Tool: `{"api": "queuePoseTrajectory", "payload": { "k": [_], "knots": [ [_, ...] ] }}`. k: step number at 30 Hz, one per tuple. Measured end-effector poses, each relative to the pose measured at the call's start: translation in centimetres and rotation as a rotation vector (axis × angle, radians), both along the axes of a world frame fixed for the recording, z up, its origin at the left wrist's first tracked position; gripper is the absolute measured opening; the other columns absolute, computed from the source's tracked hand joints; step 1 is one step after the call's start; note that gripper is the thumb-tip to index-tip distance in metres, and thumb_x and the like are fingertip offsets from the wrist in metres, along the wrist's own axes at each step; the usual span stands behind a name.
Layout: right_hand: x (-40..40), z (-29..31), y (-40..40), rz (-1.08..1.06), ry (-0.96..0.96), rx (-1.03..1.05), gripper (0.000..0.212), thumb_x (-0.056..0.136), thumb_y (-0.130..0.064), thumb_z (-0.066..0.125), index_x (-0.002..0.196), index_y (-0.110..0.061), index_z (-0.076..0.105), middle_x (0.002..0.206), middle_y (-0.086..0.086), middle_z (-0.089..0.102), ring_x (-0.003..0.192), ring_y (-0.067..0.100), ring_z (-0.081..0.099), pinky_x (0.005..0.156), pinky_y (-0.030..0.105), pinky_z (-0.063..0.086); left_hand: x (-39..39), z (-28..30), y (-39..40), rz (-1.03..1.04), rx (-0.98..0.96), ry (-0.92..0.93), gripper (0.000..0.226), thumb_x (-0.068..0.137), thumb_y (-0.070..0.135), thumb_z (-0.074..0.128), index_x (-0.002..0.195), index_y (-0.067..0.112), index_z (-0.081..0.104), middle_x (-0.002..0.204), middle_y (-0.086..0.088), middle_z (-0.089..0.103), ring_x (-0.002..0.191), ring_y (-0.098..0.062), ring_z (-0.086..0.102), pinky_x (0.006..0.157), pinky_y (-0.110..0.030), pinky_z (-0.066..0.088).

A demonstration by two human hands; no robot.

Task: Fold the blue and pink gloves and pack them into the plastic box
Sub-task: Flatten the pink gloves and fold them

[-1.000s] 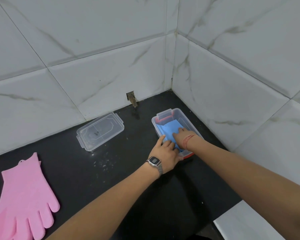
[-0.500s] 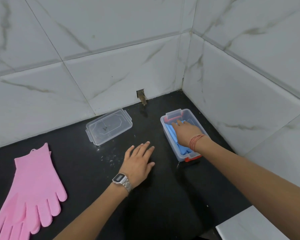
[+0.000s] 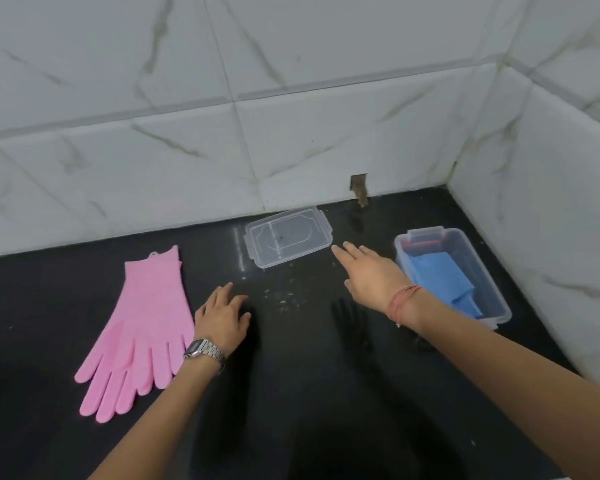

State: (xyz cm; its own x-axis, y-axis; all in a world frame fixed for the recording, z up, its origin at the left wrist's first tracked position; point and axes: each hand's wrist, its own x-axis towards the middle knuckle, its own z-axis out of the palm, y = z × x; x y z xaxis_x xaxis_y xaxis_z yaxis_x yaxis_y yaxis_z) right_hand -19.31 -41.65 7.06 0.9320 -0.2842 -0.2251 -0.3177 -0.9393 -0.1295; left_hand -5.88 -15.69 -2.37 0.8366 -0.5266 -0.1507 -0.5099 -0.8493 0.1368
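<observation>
Both hands empty, fingers straight: left hand just right of flat pink rubber gloves. Right hand left of clear plastic box w/ folded blue gloves, probably above black counter.

Soft, even light falls from above and behind the camera. The black counter is glossy and carries a dark shadow of the right hand and a faint sheen near the lid. The wall tiles look slightly soft, and their lines bow toward the edges from the wide lens.
</observation>
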Motion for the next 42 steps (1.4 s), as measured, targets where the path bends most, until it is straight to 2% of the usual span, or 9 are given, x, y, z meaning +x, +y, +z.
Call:
{"api": "queuePoseTrajectory", "payload": {
  "k": [9, 12, 15, 21, 28, 33, 36, 38, 42],
  "knots": [
    [3.4, -1.2, 7.1, 0.234, 0.065, 0.093, 0.07, 0.098, -0.02, 0.044, 0.155, -0.022, 0.005, 0.163, 0.004, 0.008, 0.148, 0.028, 0.015, 0.115, 0.045, 0.028, 1.8, -1.0, 5.0, 0.383, 0.058, 0.1, 0.045, 0.091, 0.037, 0.05, 0.135, 0.031, 0.048, 0.16, -0.01, 0.005, 0.146, -0.029, 0.006, 0.111, -0.052, 0.022],
    [4.3, -1.6, 8.8, 0.29, 0.09, 0.122, 0.069, 0.098, -0.019, 0.045, 0.155, -0.022, 0.005, 0.163, 0.003, 0.007, 0.148, 0.028, 0.014, 0.115, 0.046, 0.029, 1.9, -0.9, 5.3, 0.44, 0.052, 0.089, 0.039, 0.089, 0.037, 0.052, 0.123, 0.017, 0.053, 0.15, -0.011, 0.029, 0.136, -0.03, 0.03, 0.099, -0.05, 0.037],
    [4.9, -2.0, 10.1, 0.338, 0.112, 0.141, 0.068, 0.099, -0.02, 0.045, 0.155, -0.022, 0.006, 0.163, 0.003, 0.008, 0.148, 0.027, 0.015, 0.115, 0.045, 0.029, 1.9, -0.5, 5.6, 0.455, -0.121, -0.011, 0.021, 0.086, 0.022, 0.057, 0.103, 0.009, 0.058, 0.115, -0.007, 0.055, 0.096, -0.026, 0.054, 0.069, -0.035, 0.044],
    [5.5, -2.4, 11.3, 0.402, 0.061, 0.193, 0.071, 0.097, -0.02, 0.049, 0.155, -0.019, 0.007, 0.163, 0.004, 0.013, 0.147, 0.025, 0.019, 0.115, 0.042, 0.029, 2.1, 2.8, 6.8, 0.5, -0.356, -0.132, 0.048, 0.075, -0.013, 0.05, 0.118, 0.002, 0.065, 0.122, -0.014, 0.065, 0.11, -0.036, 0.059, 0.094, -0.042, 0.047],
    [6.0, -1.6, 12.1, 0.474, -0.208, 0.238, 0.098, 0.085, -0.034, 0.067, 0.155, -0.021, 0.0, 0.164, -0.001, 0.006, 0.15, 0.018, 0.006, 0.119, 0.038, 0.018, 0.5, 11.2, 8.9, 0.19, -0.416, -0.044, 0.045, 0.076, -0.011, 0.053, 0.088, 0.024, 0.078, 0.092, 0.011, 0.075, 0.065, -0.008, 0.066, 0.068, -0.02, 0.052],
    [5.3, -0.3, 12.6, 0.542, -0.299, 0.235, 0.073, 0.077, -0.046, 0.07, 0.141, -0.025, 0.04, 0.162, -0.002, 0.014, 0.15, 0.017, 0.009, 0.121, 0.041, 0.01, -1.3, 18.3, 7.4, -0.201, -0.399, 0.364, 0.046, 0.079, -0.014, 0.057, 0.09, 0.025, 0.079, 0.097, 0.018, 0.073, 0.092, 0.005, 0.066, 0.086, -0.019, 0.051],
    [4.0, 0.5, 12.3, 0.45, -0.165, 0.569, 0.034, 0.082, -0.032, 0.068, 0.113, -0.021, 0.059, 0.119, -0.003, 0.065, 0.11, 0.014, 0.061, 0.097, 0.04, 0.05, -1.6, 20.9, 5.3, -0.352, -0.356, 0.388, 0.043, 0.078, -0.016, 0.056, 0.089, 0.02, 0.079, 0.099, 0.014, 0.074, 0.095, 0.003, 0.065, 0.087, -0.019, 0.049],
    [2.9, 0.9, 11.8, 0.329, -0.065, 0.876, 0.028, 0.086, -0.024, 0.065, 0.112, -0.021, 0.059, 0.093, -0.009, 0.067, 0.084, 0.006, 0.065, 0.077, 0.032, 0.055, -1.4, 22.1, 3.3, -0.461, -0.355, 0.272, 0.042, 0.077, -0.015, 0.058, 0.087, 0.02, 0.079, 0.097, 0.012, 0.074, 0.093, 0.003, 0.065, 0.086, -0.017, 0.048],
    [0.9, 0.2, 10.0, -0.111, -0.136, 1.496, 0.032, 0.089, -0.014, 0.066, 0.121, -0.017, 0.06, 0.115, 0.009, 0.069, 0.107, 0.025, 0.066, 0.094, 0.041, 0.052, -0.9, 21.5, -2.2, -0.552, -0.427, -0.126, 0.041, 0.081, -0.007, 0.056, 0.106, 0.022, 0.072, 0.109, 0.008, 0.071, 0.099, -0.016, 0.062, 0.083, -0.037, 0.052]
  ]
}}
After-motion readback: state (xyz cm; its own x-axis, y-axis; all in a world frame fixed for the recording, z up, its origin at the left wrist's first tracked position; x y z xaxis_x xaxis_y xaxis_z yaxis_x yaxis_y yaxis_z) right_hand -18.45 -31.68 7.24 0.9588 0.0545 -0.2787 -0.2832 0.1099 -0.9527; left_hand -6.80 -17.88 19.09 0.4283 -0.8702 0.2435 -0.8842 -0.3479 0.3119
